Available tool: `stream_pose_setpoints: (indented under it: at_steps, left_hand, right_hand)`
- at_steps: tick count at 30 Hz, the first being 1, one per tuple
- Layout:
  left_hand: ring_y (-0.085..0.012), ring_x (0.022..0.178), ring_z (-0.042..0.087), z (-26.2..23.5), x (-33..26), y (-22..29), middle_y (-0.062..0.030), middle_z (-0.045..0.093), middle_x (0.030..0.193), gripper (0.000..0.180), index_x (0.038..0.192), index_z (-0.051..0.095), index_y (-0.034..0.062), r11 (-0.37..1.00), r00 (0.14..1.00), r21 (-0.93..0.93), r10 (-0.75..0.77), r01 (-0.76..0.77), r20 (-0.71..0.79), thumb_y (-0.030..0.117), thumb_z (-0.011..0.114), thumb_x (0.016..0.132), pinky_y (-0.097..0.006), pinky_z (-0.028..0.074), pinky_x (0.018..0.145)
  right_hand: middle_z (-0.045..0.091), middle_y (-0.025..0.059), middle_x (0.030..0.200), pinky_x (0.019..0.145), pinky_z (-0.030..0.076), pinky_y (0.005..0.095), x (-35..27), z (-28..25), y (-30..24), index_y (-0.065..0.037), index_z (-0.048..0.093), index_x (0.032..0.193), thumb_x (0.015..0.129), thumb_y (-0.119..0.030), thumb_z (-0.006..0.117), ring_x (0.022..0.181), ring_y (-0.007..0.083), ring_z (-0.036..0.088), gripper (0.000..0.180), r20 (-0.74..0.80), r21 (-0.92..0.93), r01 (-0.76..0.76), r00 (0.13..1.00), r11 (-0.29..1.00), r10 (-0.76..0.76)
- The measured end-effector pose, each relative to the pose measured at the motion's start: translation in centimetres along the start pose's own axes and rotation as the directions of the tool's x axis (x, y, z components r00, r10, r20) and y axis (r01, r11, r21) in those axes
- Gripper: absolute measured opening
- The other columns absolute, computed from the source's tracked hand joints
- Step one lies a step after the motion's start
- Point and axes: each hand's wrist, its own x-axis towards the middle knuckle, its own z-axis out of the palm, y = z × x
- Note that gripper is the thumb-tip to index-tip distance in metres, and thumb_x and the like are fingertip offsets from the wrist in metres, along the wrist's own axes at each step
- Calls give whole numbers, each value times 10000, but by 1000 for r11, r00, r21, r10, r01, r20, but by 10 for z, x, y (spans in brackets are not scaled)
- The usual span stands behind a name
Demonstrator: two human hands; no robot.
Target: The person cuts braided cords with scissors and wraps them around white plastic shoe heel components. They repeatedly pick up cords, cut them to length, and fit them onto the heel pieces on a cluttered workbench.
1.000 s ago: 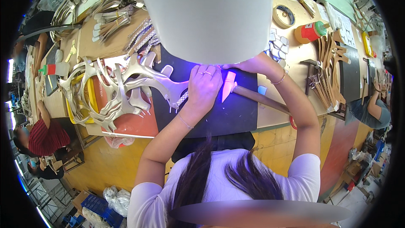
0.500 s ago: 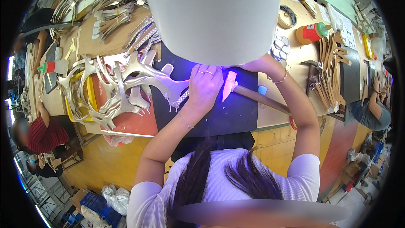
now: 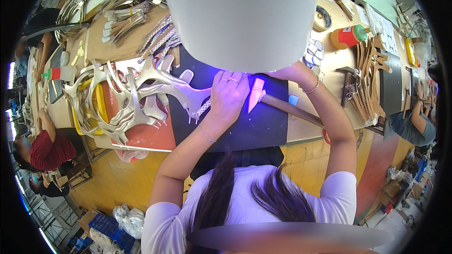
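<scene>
My left hand (image 3: 229, 95) is closed over the black mat (image 3: 226, 136), fingers curled around the end of a silver leather strap (image 3: 190, 95). A short braided strip (image 3: 203, 108) runs from that strap under the hand. The back of my right hand (image 3: 286, 72) shows below the rim of a large white lamp shade (image 3: 240, 23), which hides its fingers. Purple light falls on both hands. Beside them lies a hammer (image 3: 292, 110), its head near my left fingertips and its wooden handle slanting under my right forearm. Whatever sits between my fingertips is hidden by the shade.
Silver strap uppers (image 3: 136, 94) lie piled on a yellow frame and red board to the left. Braided bundles (image 3: 157, 37) lie behind. On the right are a red-labelled bottle (image 3: 348, 36), a tape roll (image 3: 321, 18), brown straps (image 3: 365, 82) and another hammer (image 3: 347, 82). Other people sit at both sides.
The lamp shade and table have shifted very slightly in the picture. At the left, a seated person's arm has moved a little. My hands stay in place.
</scene>
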Motion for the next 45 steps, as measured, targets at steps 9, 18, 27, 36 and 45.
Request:
stream_pose_setpoints:
  at_steps: [9,18,27,36,45]
  left_hand:
    - [-276,1011,615,0,0,1,-107,646,999,182,915,682,1,1000,1000,8,3,-3,-2,77,746,763,-422,470,881]
    - [-279,1029,612,-1,0,1,-109,648,1015,185,915,681,5,1000,1000,1,-2,2,20,77,740,756,-423,469,895]
    - [-284,1042,611,-3,-4,2,-132,651,1070,247,1006,675,-13,999,998,42,18,-20,53,83,712,781,-430,469,899]
    - [-314,1093,607,-6,-13,4,-182,638,1191,360,1142,656,-53,997,996,67,33,-39,79,74,696,808,-463,466,961]
    - [-335,1151,581,-7,-16,5,-185,621,1234,451,1246,623,-30,998,995,53,37,-41,90,62,666,807,-480,457,993]
  right_hand:
    - [719,100,910,794,534,409,-3,0,-6,-62,726,914,812,-224,747,874,300,688,193,-29,-63,-8,1000,998,6]
    - [710,97,937,793,536,416,-2,1,-7,-63,719,935,834,-237,720,893,305,686,201,43,-74,-40,998,996,43]
    - [670,102,999,824,540,430,-2,3,-10,-55,677,1006,840,-208,689,933,316,672,226,98,-152,7,995,988,8]
    - [630,73,1009,886,484,423,-6,8,-12,-61,661,1011,855,-211,685,1021,269,597,218,47,-249,51,998,967,-41]
    - [624,67,1039,914,436,455,-5,1,-18,-63,657,1038,872,-229,675,1074,249,555,236,153,-249,-8,987,968,48]
